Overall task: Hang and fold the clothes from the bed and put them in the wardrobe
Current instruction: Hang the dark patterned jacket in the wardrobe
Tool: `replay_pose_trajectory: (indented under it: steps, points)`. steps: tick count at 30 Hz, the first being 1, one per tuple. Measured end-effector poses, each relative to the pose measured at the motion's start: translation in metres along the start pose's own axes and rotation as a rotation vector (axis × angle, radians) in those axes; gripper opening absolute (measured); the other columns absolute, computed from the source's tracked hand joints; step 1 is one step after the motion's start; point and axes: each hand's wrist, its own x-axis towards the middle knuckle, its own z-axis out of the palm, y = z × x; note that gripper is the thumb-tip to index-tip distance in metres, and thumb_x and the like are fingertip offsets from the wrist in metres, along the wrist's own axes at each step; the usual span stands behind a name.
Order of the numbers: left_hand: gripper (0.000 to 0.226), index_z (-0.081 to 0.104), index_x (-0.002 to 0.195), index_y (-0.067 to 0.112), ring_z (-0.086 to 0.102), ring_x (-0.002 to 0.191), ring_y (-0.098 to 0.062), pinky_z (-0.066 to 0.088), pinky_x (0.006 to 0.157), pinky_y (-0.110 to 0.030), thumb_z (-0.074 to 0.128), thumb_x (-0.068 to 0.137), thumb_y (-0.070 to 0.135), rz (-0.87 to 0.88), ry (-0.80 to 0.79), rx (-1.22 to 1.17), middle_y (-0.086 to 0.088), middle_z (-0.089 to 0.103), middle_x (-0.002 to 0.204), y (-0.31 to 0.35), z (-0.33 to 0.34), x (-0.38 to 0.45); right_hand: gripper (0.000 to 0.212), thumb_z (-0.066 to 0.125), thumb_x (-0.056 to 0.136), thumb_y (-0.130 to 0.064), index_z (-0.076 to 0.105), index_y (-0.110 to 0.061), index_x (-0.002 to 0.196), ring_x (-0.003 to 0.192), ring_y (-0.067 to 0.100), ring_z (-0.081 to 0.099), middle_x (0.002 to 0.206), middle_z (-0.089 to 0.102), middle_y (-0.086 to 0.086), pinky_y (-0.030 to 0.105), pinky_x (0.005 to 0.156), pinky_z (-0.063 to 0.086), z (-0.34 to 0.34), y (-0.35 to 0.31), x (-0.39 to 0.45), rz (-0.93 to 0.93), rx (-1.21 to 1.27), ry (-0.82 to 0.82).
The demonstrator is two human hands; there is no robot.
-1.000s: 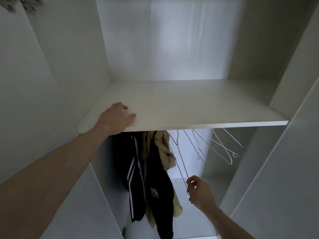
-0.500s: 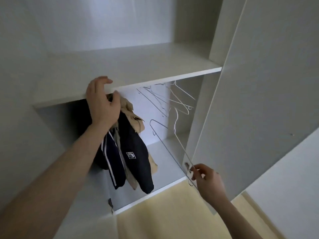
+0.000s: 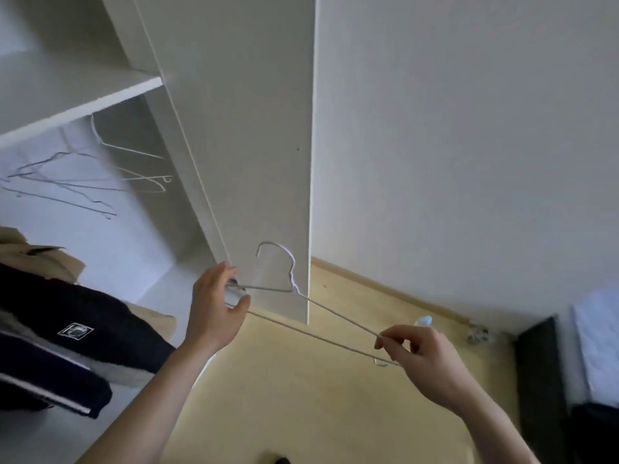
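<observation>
A white wire hanger (image 3: 293, 285) hangs in the air in front of the open wardrobe, its hook pointing up. My left hand (image 3: 214, 309) grips its left end, beside the edge of the wardrobe's side panel (image 3: 251, 128). Thumb and fingers of my right hand (image 3: 425, 360) pinch its right end above the yellow floor (image 3: 318, 396). Inside the wardrobe, at the left, hang a dark jacket with white stripes (image 3: 77, 329) and a beige garment (image 3: 40, 259). Several empty wire hangers (image 3: 100, 185) hang under the white shelf (image 3: 83, 98).
A white wall (image 3: 469, 128) fills the right side. At the lower right stands the bed, with a dark frame (image 3: 542, 380) and a white mattress (image 3: 599, 339). A small pale object (image 3: 423, 319) lies on the floor by the skirting.
The view has swung right and down, away from the shelf. My left hand left the shelf edge and took the hanger's left end. The hanger has come out of the wardrobe.
</observation>
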Motion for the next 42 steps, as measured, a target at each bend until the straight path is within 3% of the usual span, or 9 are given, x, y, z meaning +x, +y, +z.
replay_pose_trajectory:
  steps: [3,6,10,17,24,29,34,38,42]
  points:
    - [0.014,0.07,0.092,0.031,0.063,0.109,-0.018,0.047,0.095,-0.038,0.077,0.089,0.019,0.042,-0.137,-0.015,0.014,0.07,0.103,0.042,0.035,-0.015,0.01,0.065,0.089,-0.045,0.075,-0.047,0.087,0.05,0.006,0.042,0.069,0.066,-0.018,0.016,0.05,0.036,-0.046,0.052,-0.05,0.075,0.017,0.127]
    - [0.019,0.069,0.071,0.03,0.063,0.083,-0.001,0.046,0.074,-0.026,0.073,0.087,0.038,-0.058,-0.293,-0.175,0.018,0.069,0.076,0.096,0.076,-0.04,0.012,0.065,0.085,-0.052,0.076,-0.047,0.084,0.051,0.004,0.048,0.07,0.066,-0.025,0.015,0.052,0.041,-0.087,0.106,-0.098,0.156,0.055,0.283]
    - [0.037,0.06,0.062,0.017,0.042,0.05,-0.006,0.036,0.053,-0.024,0.077,0.08,0.043,-0.048,-0.416,-0.239,0.009,0.048,0.05,0.183,0.139,-0.081,0.012,0.076,0.085,-0.045,0.075,-0.038,0.075,0.07,-0.004,0.06,0.072,0.067,-0.029,0.016,0.06,0.04,-0.132,0.188,-0.158,0.291,0.086,0.483]
    - [0.037,0.059,0.064,0.01,0.04,0.051,-0.011,0.032,0.049,-0.021,0.082,0.081,0.034,0.12,-0.669,-0.243,0.005,0.048,0.052,0.319,0.255,-0.151,0.003,0.079,0.088,-0.036,0.08,-0.038,0.087,0.076,0.003,0.066,0.079,0.072,-0.027,0.029,0.074,0.055,-0.17,0.307,-0.258,0.484,0.134,0.696]
    - [0.023,0.071,0.069,0.021,0.05,0.06,-0.006,0.04,0.056,-0.02,0.081,0.084,0.035,0.206,-1.128,-0.215,0.004,0.059,0.063,0.432,0.356,-0.196,0.016,0.076,0.091,-0.038,0.077,-0.041,0.074,0.091,0.008,0.049,0.077,0.067,-0.025,0.029,0.08,0.043,-0.183,0.383,-0.314,0.643,0.046,0.836]
    - [0.019,0.073,0.076,0.014,0.066,0.08,-0.015,0.047,0.071,-0.027,0.08,0.085,0.029,0.2,-1.196,-0.204,-0.004,0.077,0.088,0.497,0.447,-0.211,0.039,0.069,0.094,-0.034,0.059,-0.037,0.057,0.053,0.006,0.044,0.051,0.049,-0.013,0.021,0.052,0.032,-0.209,0.431,-0.334,0.715,0.246,0.898]
    - [0.012,0.074,0.094,0.025,0.066,0.095,-0.016,0.047,0.077,-0.023,0.08,0.084,0.022,0.151,-1.239,-0.21,0.0,0.073,0.099,0.545,0.562,-0.218,0.03,0.07,0.094,-0.031,0.068,-0.01,0.072,0.055,0.007,0.038,0.06,0.05,0.009,0.032,0.057,0.033,-0.246,0.487,-0.34,0.868,0.342,0.958]
    - [0.04,0.062,0.121,0.025,0.059,0.115,-0.019,0.047,0.103,-0.036,0.079,0.085,0.018,0.138,-1.312,-0.145,0.004,0.062,0.122,0.58,0.648,-0.221,0.027,0.068,0.093,-0.037,0.075,-0.017,0.076,0.051,0.007,0.04,0.054,0.047,-0.001,0.026,0.054,0.033,-0.282,0.533,-0.332,0.977,0.374,0.985]
    - [0.033,0.06,0.116,0.028,0.059,0.114,-0.018,0.047,0.092,-0.03,0.073,0.085,0.026,0.244,-1.387,0.042,0.004,0.06,0.12,0.613,0.723,-0.228,0.031,0.07,0.094,-0.033,0.07,-0.013,0.07,0.052,0.008,0.039,0.052,0.044,-0.007,0.032,0.056,0.034,-0.317,0.582,-0.318,1.071,0.384,1.015]
